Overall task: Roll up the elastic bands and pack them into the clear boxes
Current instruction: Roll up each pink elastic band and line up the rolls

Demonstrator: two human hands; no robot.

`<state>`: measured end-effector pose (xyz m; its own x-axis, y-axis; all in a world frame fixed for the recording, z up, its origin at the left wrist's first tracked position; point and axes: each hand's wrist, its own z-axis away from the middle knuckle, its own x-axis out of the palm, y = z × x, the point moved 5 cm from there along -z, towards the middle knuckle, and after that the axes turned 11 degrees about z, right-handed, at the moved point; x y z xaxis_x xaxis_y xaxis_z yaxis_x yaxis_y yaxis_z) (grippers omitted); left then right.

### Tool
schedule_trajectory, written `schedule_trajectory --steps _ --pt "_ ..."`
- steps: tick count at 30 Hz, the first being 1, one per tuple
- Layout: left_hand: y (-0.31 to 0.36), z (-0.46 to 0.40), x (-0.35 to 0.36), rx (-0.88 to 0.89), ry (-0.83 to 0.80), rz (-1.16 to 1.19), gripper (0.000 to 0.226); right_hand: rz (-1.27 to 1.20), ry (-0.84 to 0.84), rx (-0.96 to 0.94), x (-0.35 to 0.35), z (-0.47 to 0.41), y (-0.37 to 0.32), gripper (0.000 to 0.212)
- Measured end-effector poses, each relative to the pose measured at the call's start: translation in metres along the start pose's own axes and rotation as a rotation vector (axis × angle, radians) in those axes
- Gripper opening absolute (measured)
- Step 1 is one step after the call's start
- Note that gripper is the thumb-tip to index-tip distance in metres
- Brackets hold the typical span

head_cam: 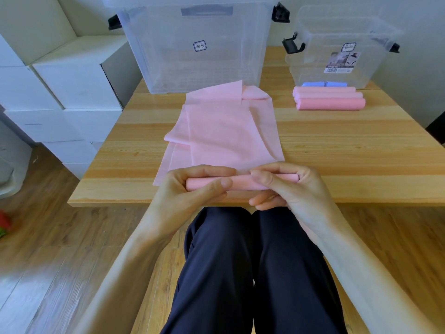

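Hands work together at the near edge of the wooden table (pixel 337 145). The left hand (pixel 190 189) and the right hand (pixel 289 189) both curl their fingers around the rolled end of a pink elastic band (pixel 224 131), thumbs on top; its loose part lies flat toward the large clear box (pixel 192 44). Three finished pink rolls (pixel 330 101) lie side by side in front of the small clear box (pixel 337 49), with blue rolls (pixel 323 84) just behind them.
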<state>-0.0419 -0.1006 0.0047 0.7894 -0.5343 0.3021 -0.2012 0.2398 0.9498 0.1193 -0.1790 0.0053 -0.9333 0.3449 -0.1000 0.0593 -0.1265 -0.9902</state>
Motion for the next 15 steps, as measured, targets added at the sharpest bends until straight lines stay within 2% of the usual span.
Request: schedule_trajectory --steps 4,8,15 --pt "-0.0011 -0.0002 -0.0046 0.000 0.064 0.001 0.024 0.023 -0.076 -0.001 0.0023 0.0009 -0.0006 0.029" --pt "-0.0014 -0.0001 -0.0072 -0.010 0.043 0.050 0.023 0.056 -0.054 -0.030 0.0011 0.0005 -0.0017 0.021" --pt "0.0004 0.0000 -0.0081 -0.005 0.097 0.041 0.024 0.030 -0.081 -0.030 0.0045 0.0008 -0.0017 0.027"
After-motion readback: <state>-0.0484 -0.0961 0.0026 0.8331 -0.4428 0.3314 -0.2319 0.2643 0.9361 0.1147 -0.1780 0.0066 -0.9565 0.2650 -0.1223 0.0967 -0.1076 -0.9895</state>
